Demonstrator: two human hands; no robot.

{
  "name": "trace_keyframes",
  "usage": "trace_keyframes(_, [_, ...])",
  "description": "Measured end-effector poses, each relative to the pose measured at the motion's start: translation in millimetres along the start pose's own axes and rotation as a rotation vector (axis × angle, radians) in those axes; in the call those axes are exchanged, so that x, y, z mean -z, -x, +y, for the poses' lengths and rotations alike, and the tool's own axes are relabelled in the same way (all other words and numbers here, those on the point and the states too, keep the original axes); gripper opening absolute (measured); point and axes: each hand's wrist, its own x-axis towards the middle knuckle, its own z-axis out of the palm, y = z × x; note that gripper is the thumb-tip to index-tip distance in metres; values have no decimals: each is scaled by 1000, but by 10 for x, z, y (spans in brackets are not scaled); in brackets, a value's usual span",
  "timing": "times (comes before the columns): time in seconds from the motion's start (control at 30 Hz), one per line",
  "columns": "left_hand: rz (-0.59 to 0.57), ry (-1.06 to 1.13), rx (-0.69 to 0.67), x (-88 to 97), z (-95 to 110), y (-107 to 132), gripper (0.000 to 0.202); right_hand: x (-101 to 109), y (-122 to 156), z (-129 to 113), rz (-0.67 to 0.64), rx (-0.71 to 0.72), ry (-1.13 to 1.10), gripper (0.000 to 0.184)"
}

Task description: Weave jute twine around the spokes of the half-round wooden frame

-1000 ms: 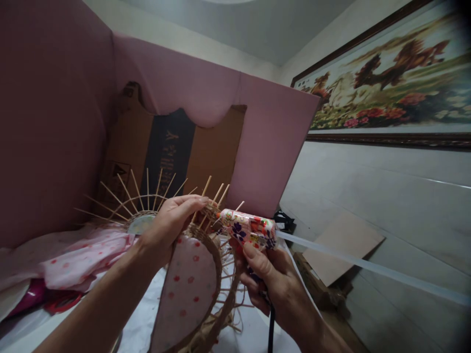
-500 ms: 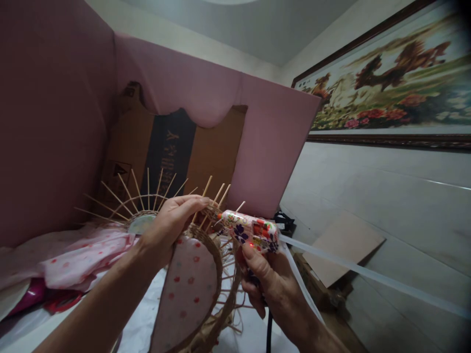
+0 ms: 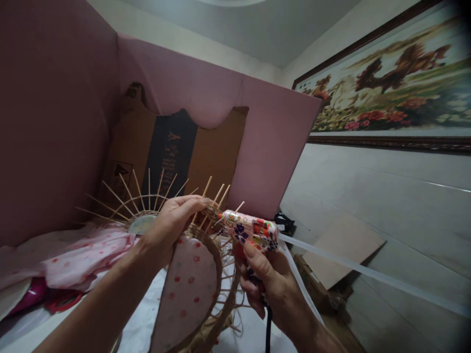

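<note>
My left hand [image 3: 171,223] grips the upper rim of a woven basket frame [image 3: 200,289] with thin wooden sticks [image 3: 217,196] poking out of it. Its base is lined with pale cloth dotted red [image 3: 187,289]. My right hand [image 3: 270,282] is closed round the handle of a glue gun [image 3: 252,230] wrapped in flowered paper. The gun's nozzle touches the weave just right of my left fingertips. A long clear glue stick [image 3: 368,277] runs out of the gun's back to the right.
A second stick frame [image 3: 140,206] stands behind my left hand. Pink dotted cloth [image 3: 81,257] lies at the left on the white table. Pink-covered cardboard panels [image 3: 272,147] wall in the back. A framed painting [image 3: 390,93] hangs at the right, a cardboard sheet [image 3: 344,245] below it.
Both hands keep their grip and place. The glue gun has shifted very slightly and the view has crept a little to the left.
</note>
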Motion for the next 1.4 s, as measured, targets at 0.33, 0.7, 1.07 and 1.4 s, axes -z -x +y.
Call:
trace_keyframes(0.33, [-11,51,11,-4,-25,10,16,6,41,-15,-95,0,-103,42])
trace_keyframes(0.7, [-19,42,20,16,-38,-29,16,30,76,-44,-10,104,-319,32])
trace_keyframes(1.07, [-10,35,36,-1,-15,-8,17,4,64,-40,-18,-11,36,44])
trace_keyframes(1.4, [4,19,1,-38,-2,27,16,2,53,-82,-34,0,71,45])
